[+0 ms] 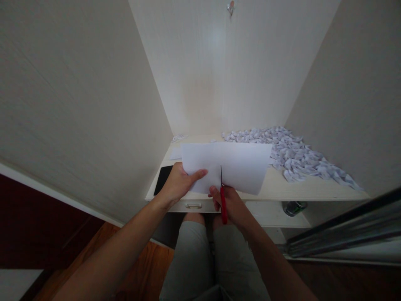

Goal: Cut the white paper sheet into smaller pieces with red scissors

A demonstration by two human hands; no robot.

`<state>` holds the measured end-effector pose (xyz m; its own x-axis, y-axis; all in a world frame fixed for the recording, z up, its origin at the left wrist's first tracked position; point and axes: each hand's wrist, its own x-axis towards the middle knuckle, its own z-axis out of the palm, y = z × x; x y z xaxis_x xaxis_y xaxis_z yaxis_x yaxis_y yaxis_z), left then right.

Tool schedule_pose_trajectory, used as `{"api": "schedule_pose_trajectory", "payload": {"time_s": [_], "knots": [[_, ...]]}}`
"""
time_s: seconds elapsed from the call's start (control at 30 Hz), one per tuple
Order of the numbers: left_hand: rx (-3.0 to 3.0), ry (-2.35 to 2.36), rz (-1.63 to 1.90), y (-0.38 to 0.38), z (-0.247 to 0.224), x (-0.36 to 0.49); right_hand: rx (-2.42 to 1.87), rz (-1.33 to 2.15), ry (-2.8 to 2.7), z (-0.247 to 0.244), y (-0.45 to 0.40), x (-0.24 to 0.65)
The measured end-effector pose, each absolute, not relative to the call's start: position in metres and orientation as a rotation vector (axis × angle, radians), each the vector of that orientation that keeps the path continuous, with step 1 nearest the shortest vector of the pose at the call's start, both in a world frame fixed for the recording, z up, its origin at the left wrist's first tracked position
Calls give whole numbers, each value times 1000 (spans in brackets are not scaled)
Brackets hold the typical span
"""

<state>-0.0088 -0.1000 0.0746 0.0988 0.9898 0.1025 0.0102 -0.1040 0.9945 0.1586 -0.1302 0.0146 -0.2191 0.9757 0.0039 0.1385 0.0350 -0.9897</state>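
A white sheet of paper is held up above the desk top, its long side running left to right. My left hand grips its left part, thumb on top and the other fingers hidden beneath. In my right hand is a pair of scissors with red handles. Their dark blade points away from me and lies over the middle of the sheet, in from its near edge. How far the paper is cut there I cannot tell.
Many crumpled white paper scraps are heaped on the desk's right side, against the wall. A black flat object and more white paper lie at the left. Below the desk top are a drawer handle and a dark can on a shelf.
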Motion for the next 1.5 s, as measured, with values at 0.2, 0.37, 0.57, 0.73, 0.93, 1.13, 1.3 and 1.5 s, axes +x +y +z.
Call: {"api": "schedule_pose_trajectory", "payload": {"time_s": [0.2,0.37,0.57,0.73,0.93,1.13,1.3,1.5], "knots": [[1352,1096,1209,-98,74,-11,-1166,1278,-1477,11,-131,158],[1342,1107,1213,-99,71,-10,-1203,1406,-1347,8,-133,155],[1313,1106,1229,-98,71,-9,-1169,1504,-1331,13,-135,156],[1298,1129,1210,-99,73,-10,-1144,1521,-1316,13,-137,155],[1281,1120,1209,-98,70,-10,-1175,1538,-1319,8,-139,155],[1259,1119,1195,-98,66,-10,-1259,1441,-1320,1,-138,154],[1288,1125,1194,-102,64,-8,-1253,1381,-1340,2,-137,154],[1334,1147,1165,-104,65,-10,-1222,1317,-1410,11,-136,156]]}}
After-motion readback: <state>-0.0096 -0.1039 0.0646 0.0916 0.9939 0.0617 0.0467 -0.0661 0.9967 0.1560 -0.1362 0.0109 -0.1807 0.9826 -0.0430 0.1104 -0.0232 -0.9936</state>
